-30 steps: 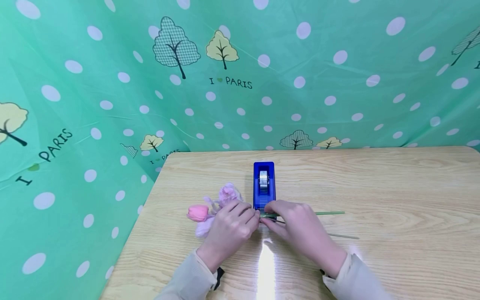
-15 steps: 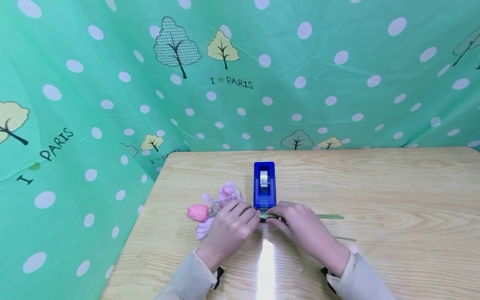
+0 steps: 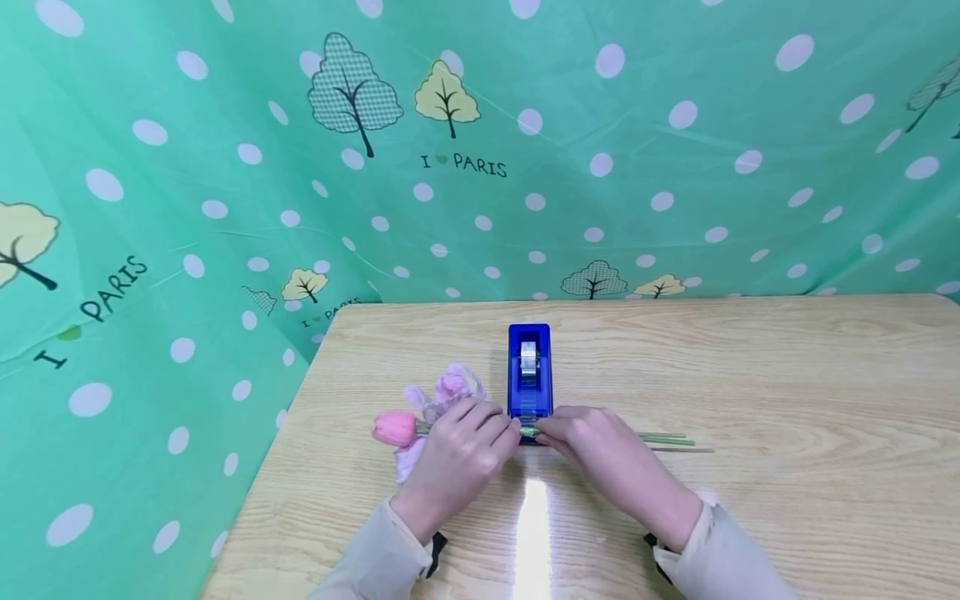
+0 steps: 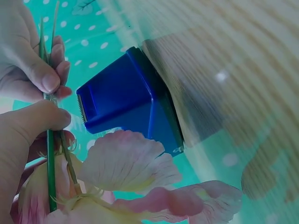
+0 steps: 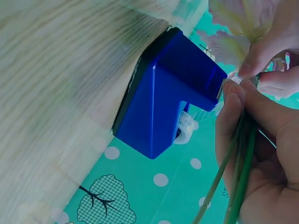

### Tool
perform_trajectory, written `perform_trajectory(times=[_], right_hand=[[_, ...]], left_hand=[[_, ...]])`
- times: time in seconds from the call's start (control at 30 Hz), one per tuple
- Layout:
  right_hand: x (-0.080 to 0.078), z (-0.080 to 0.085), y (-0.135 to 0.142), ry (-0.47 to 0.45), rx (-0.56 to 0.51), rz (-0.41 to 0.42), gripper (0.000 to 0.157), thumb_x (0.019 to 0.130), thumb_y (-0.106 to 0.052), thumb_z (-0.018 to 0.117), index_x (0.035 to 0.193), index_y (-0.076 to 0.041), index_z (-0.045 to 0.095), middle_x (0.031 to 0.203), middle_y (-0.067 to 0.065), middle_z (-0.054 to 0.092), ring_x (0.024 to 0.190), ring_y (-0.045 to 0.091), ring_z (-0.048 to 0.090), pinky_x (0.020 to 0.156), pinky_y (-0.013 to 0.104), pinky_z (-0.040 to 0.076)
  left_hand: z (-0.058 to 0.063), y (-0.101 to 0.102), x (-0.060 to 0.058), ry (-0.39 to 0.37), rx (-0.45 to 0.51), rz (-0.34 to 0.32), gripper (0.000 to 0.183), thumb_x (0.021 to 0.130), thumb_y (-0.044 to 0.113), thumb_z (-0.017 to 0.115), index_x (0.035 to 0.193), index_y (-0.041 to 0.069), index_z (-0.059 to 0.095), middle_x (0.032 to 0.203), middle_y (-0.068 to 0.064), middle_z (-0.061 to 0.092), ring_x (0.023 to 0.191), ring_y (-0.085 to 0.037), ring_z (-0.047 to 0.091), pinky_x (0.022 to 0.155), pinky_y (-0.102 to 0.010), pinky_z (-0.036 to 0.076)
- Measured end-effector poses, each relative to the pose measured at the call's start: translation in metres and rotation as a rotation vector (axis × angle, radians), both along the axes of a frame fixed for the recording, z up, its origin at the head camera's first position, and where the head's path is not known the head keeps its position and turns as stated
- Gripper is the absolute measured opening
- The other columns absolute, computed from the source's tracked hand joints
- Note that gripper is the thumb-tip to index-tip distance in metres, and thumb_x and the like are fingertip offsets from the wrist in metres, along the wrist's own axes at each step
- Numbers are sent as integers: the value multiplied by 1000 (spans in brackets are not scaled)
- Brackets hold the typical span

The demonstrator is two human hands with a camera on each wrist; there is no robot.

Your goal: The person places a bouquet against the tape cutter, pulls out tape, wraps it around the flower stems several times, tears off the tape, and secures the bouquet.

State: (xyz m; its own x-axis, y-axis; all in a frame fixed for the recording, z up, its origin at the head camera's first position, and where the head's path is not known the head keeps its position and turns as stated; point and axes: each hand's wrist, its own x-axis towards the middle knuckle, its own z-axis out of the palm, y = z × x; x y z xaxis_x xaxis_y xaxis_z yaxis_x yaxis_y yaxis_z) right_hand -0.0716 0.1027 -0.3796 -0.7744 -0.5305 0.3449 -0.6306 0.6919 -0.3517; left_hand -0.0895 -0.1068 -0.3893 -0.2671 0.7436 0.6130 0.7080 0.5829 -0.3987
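Observation:
My left hand (image 3: 465, 446) pinches a small bunch of artificial flowers just below the blooms. A pink tulip (image 3: 395, 427) and frilly pale-pink flowers (image 3: 453, 387) stick out to its left. My right hand (image 3: 596, 442) pinches the stems (image 5: 243, 172) close beside the left fingertips; their loose ends point right. Between the two hands the stems have a shiny patch (image 3: 529, 432). Right behind the fingertips stands a blue tape dispenser (image 3: 529, 367), its toothed cutting edge (image 4: 81, 109) facing the hands. A roll of clear tape (image 5: 186, 127) sits in it.
The light wooden table (image 3: 787, 400) stretches away to the right, with a bright reflection (image 3: 532, 533) in front of the hands. A green dotted cloth (image 3: 675, 200) hangs behind the table and along its left side.
The right fingers have shifted on the stems, and the thin lower stem has come up close to the green ones. The left hand stays in place; the dispenser has not moved.

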Motion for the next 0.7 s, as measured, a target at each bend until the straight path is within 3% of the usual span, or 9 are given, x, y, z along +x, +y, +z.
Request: perform_trajectory(times=[0.33,0.57,0.7], right_hand=[[-1,-4,0,76,-41,-1,6,87,-8,75,83,-11,73,74,-7,67,64,2,57,58,18,52],[-1,-7,-1,149,-58,2,6,83,-4,76,88,-7,76,77,-3,70,67,5,62,60,19,55],[0,-7,-1,158,-54,-4,7,83,-5,77,91,-7,77,81,-2,72,71,8,66,65,22,58]], left_hand=[[0,1,1,-11,-15,14,18,94,17,58,90,12,76,87,2,74,84,-13,68,81,-26,55],[3,2,2,-39,-23,45,13,90,22,67,93,12,75,89,3,74,85,-13,68,82,-28,54],[2,3,2,-42,1,57,20,90,30,70,93,12,75,88,2,74,84,-14,68,81,-28,54]])
